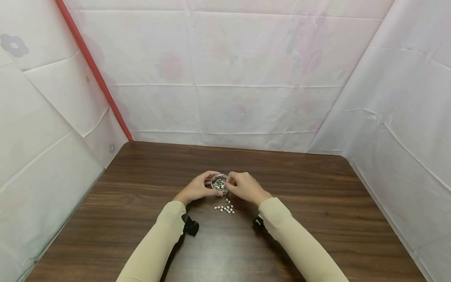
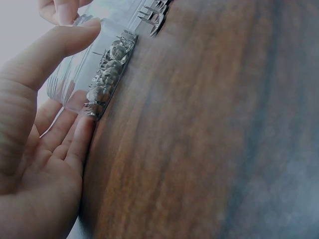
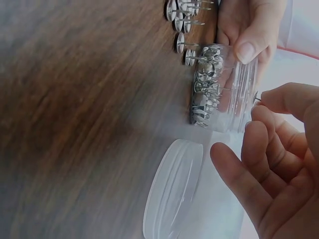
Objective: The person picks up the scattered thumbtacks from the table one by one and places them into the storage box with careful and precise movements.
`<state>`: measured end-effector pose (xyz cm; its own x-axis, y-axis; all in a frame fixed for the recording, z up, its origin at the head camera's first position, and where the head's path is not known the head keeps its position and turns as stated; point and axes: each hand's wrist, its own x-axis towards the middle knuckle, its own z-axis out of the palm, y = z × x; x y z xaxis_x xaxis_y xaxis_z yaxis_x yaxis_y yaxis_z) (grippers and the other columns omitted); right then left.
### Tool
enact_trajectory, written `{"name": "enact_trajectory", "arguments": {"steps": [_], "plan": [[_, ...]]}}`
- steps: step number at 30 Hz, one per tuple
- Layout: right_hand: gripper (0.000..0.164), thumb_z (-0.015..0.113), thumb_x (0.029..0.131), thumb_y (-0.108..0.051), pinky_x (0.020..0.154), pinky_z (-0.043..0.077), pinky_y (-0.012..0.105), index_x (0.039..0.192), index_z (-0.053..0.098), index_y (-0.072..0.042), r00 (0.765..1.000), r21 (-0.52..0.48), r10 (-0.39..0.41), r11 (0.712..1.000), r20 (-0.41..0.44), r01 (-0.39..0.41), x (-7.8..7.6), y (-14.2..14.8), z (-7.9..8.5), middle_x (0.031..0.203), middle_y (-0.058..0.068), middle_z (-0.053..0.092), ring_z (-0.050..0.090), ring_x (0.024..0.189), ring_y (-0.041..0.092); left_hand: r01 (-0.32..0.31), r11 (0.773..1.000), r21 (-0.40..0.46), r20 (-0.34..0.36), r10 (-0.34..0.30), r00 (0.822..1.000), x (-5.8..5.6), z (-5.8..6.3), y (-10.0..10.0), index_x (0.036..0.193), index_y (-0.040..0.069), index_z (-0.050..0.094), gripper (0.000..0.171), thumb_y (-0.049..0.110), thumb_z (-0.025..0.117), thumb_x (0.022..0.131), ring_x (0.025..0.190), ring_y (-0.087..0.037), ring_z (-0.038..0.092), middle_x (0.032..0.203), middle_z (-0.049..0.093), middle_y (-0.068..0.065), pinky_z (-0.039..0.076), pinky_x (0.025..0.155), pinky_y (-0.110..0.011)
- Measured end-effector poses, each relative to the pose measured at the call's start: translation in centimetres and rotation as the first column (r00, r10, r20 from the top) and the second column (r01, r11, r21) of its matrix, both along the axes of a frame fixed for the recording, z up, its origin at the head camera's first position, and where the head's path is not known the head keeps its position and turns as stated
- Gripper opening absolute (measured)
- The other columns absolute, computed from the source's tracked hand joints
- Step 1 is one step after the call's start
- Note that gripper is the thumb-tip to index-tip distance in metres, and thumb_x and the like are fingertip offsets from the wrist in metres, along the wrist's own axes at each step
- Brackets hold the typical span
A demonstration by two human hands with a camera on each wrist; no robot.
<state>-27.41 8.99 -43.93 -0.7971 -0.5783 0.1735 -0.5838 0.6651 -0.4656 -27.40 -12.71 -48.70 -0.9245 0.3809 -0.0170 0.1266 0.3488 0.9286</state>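
A clear round jar (image 1: 219, 182) part full of silver thumbtacks stands on the wooden table. My left hand (image 1: 198, 187) grips it from the left, thumb at the near side and fingers around the far side, as the left wrist view of the jar (image 2: 79, 74) shows. Just over its open mouth is my right hand (image 1: 244, 187), thumb and finger pinching one thumbtack (image 3: 256, 98) by its pin. Several loose thumbtacks (image 1: 224, 208) lie on the table in front of the jar, point up in the right wrist view.
A clear round lid (image 3: 172, 191) lies on the table close to the jar, below my right hand in the right wrist view. The dark wooden table (image 1: 317, 196) meets pale printed cloth walls (image 1: 218, 109) at the back and sides.
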Motion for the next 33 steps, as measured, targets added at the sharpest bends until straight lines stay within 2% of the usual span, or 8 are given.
{"name": "enact_trajectory", "arguments": {"steps": [12,22,33], "plan": [[0.008,0.059,0.091,-0.024,0.052,0.048,0.024,0.092,0.062,-0.017,0.998,0.023,-0.024,0.999,0.055,0.022,-0.4,-0.3,-0.1,0.071,-0.009,0.062,0.052,0.055,0.004,-0.015,1.000,0.006,0.009,0.015,1.000,-0.1,-0.2,-0.1,0.127,0.030,0.050,0.068,0.032,0.083,0.068,0.110,-0.015,0.051,0.123,0.053,0.000,0.047,0.094,-0.045],[0.009,0.057,0.093,-0.026,0.048,0.046,0.024,0.095,0.061,-0.018,0.998,0.019,0.016,1.000,0.066,-0.018,0.3,-0.1,0.1,0.068,-0.008,0.060,0.049,0.051,0.005,-0.004,1.000,0.006,-0.005,0.004,1.000,-0.1,0.0,-0.1,0.129,0.026,0.049,0.069,0.029,0.083,0.069,0.109,-0.016,0.052,0.122,0.054,-0.003,0.047,0.094,-0.045],[0.006,0.059,0.090,-0.022,0.048,0.045,0.021,0.091,0.062,-0.018,0.998,-0.012,0.066,0.998,-0.002,-0.066,1.6,0.3,0.0,0.068,-0.010,0.060,0.048,0.053,0.002,0.008,1.000,0.025,0.008,-0.008,1.000,-0.1,-0.1,-0.2,0.130,0.025,0.049,0.070,0.031,0.083,0.069,0.110,-0.015,0.052,0.123,0.054,-0.002,0.047,0.094,-0.045]]}}
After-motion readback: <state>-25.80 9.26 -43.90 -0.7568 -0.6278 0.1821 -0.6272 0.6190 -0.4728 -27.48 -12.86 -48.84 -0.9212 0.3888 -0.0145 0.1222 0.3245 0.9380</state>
